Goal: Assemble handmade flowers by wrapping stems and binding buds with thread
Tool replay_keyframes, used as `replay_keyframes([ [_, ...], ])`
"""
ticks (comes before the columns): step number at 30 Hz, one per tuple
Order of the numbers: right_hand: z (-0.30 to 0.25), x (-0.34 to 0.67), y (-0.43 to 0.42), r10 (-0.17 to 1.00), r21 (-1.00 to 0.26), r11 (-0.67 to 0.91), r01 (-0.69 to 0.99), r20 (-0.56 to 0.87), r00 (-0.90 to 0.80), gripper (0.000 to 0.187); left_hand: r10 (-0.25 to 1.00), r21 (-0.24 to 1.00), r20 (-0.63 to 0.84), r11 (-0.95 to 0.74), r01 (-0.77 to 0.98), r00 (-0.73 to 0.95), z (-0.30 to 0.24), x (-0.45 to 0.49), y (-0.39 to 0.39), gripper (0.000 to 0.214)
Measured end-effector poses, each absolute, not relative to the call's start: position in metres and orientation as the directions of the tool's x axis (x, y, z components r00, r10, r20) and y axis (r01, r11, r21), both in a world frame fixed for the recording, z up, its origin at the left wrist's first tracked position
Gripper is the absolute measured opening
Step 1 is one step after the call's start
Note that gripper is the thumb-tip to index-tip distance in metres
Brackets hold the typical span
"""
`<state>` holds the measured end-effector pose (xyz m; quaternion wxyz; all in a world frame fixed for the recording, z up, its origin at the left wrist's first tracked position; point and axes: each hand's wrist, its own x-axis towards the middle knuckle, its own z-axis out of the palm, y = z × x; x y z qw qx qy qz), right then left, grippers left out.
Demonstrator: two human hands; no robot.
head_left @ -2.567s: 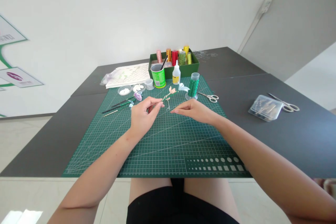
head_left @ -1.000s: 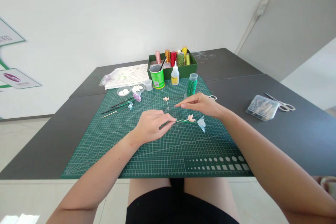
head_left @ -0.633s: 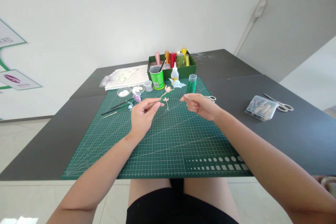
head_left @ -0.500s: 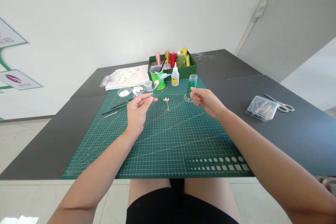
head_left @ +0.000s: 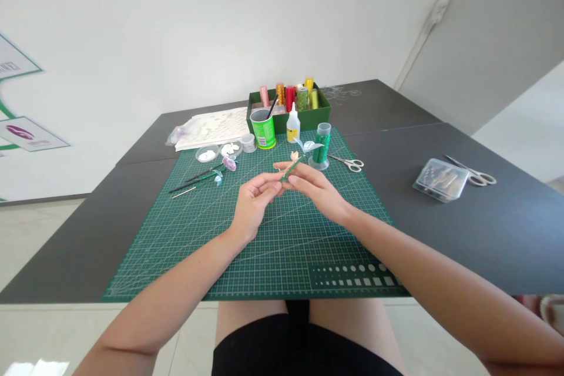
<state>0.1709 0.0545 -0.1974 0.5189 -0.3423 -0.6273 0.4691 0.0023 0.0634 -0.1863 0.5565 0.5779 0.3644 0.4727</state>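
The left hand [head_left: 254,202] pinches the green flower stem [head_left: 291,168] over the cutting mat [head_left: 251,267]; its lower end is hidden between both hands, and whether the right hand [head_left: 319,189] has a grip is unclear.

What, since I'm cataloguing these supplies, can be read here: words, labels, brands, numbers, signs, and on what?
No text can be read with certainty.
Green can: label print too small.
Squeeze bottle: label print too small.
Wall signs: lettering blurred.
Cutting mat: any numbers too small.
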Motion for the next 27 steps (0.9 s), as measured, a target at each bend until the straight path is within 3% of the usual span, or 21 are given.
replay_keyframes([
  [3, -0.199, 0.167, 0.052, 0.959, -0.969, 0.22, -0.109, 0.235, -0.155, 0.034, 0.939, 0.99, 0.135, -0.116, -0.08, 0.317, -0.19, 0.004, 0.062, 0.02],
  [9, -0.199, 0.167, 0.05, 0.978, -0.976, 0.206, -0.072, 0.206, -0.004, 0.033, 0.942, 0.993, 0.118, -0.105, -0.056, 0.315, -0.196, 0.006, 0.062, 0.023],
  [19, -0.196, 0.167, 0.05, 0.963, -0.961, 0.252, -0.113, 0.26, -0.067, 0.018, 0.957, 0.992, 0.116, -0.096, -0.087, 0.267, -0.196, 0.008, 0.064, 0.028],
  [24, -0.2, 0.171, 0.053, 0.945, -0.931, 0.322, 0.169, 0.327, -0.003, 0.013, 0.971, 0.988, 0.144, -0.132, -0.075, 0.19, -0.196, 0.002, 0.073, 0.024],
  [27, -0.2, 0.174, 0.052, 0.913, -0.834, 0.403, 0.376, 0.395, -0.102, 0.014, 0.976, 0.987, 0.158, -0.158, -0.013, 0.149, -0.197, -0.002, 0.08, 0.023],
])
